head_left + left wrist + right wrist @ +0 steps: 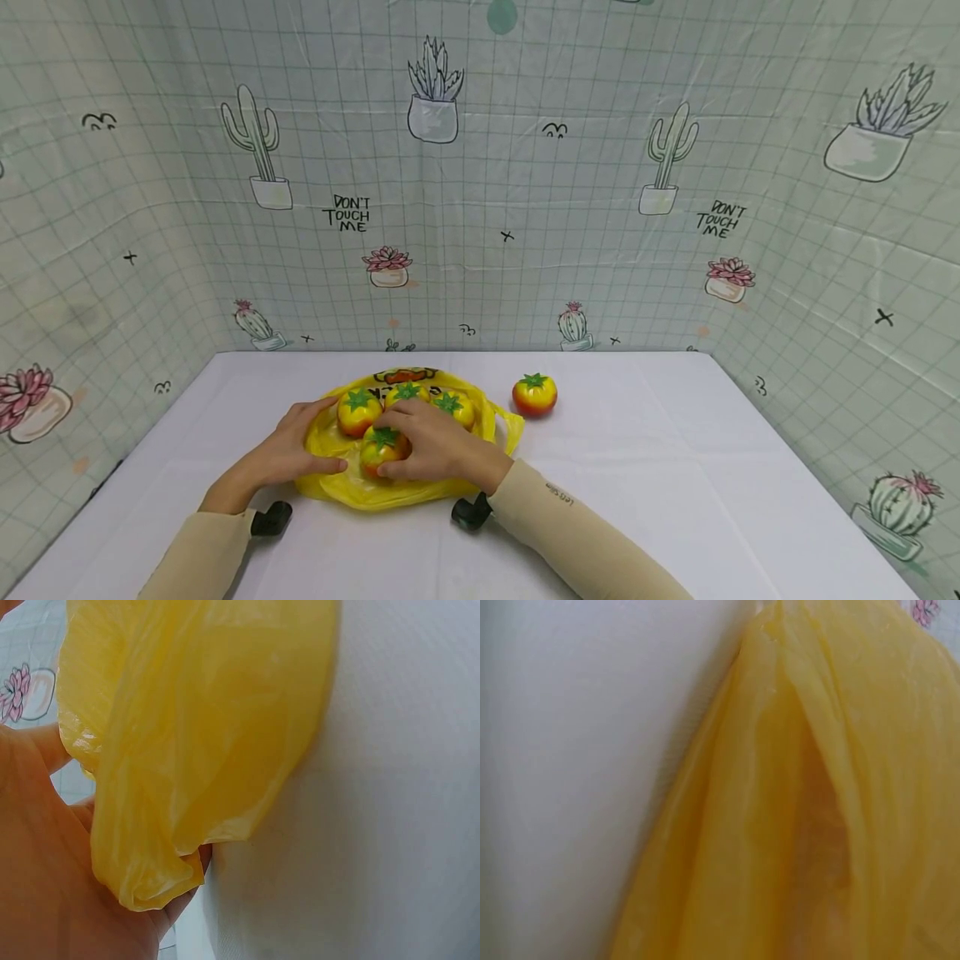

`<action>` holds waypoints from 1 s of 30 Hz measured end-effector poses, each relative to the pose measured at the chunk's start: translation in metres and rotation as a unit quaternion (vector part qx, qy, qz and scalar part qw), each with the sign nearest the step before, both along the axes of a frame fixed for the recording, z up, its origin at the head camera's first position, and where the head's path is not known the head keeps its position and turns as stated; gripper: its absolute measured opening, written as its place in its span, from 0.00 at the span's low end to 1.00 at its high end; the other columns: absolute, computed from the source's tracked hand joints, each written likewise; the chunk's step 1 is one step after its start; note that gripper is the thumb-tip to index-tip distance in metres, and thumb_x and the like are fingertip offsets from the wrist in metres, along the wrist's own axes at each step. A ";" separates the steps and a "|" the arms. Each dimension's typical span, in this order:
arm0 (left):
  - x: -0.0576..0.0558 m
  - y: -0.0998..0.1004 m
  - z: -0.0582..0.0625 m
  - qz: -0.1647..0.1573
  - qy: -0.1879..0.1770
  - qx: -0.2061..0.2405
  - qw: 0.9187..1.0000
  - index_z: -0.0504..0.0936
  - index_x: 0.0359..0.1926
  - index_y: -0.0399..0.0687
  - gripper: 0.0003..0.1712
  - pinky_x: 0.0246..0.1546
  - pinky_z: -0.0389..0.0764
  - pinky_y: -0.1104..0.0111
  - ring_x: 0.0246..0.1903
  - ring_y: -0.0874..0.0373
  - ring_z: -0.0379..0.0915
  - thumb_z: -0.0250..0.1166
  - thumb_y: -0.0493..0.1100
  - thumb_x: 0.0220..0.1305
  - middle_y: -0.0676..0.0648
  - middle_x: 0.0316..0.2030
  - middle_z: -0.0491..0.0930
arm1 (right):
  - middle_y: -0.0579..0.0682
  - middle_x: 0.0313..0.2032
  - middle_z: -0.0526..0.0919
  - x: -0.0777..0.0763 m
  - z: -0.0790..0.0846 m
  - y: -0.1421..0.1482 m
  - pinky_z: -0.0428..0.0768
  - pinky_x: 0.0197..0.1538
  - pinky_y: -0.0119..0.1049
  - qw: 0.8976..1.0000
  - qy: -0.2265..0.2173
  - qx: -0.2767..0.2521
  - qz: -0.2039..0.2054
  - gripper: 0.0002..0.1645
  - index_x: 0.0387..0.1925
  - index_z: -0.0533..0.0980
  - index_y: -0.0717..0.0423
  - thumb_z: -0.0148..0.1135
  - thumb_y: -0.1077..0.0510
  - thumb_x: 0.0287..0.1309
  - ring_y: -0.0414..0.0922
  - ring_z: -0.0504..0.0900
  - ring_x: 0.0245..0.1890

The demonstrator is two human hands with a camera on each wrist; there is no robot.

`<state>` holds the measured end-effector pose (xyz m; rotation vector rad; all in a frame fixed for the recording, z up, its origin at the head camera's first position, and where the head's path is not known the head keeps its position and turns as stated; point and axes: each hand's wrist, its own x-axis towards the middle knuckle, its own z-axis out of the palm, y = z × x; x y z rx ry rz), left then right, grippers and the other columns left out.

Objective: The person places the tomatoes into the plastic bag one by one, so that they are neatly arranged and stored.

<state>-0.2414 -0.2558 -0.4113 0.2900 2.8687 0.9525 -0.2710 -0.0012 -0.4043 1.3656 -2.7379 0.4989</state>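
Observation:
On the table lies a yellow plastic bag (367, 500), its mouth spread wide, with several yellow-and-red tomatoes in it, each topped by green leaves. My right hand (431, 442) reaches over the bag and grips the front tomato (378, 450) between thumb and fingers. At the bag's left side, my left hand (288, 446) rests with thumb and fingers apart against the plastic. The left wrist view shows the bag's folds (195, 735) against that palm, covering part of the fingers. Only yellow plastic (765, 825) and the table appear in the right wrist view; the right hand is hidden there.
A single tomato (535, 395) stands outside the bag, at its right. One bag handle (512, 427) sticks out toward it. A white cloth covers the table (637, 467), and patterned sheets (480, 183) rise behind it and along both sides.

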 end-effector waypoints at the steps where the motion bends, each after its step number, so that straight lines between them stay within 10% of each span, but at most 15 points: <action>1: 0.000 0.000 0.000 0.000 0.000 0.000 1.000 0.53 0.72 0.47 0.60 0.57 0.62 0.36 0.60 0.34 0.55 0.73 0.61 0.44 0.33 0.63 0.53 | 0.42 0.61 0.70 0.000 0.000 0.000 0.66 0.64 0.36 1.000 0.000 0.001 -0.001 0.33 0.61 0.70 0.39 0.61 0.36 0.56 0.41 0.67 0.61; 30: -0.002 -0.002 -0.002 -0.008 0.013 0.002 1.000 0.54 0.72 0.46 0.60 0.57 0.62 0.36 0.60 0.34 0.55 0.73 0.62 0.43 0.33 0.63 0.54 | 0.40 0.58 0.72 0.001 0.014 0.012 0.66 0.64 0.36 1.000 0.022 -0.023 -0.002 0.31 0.59 0.73 0.44 0.60 0.36 0.58 0.40 0.66 0.61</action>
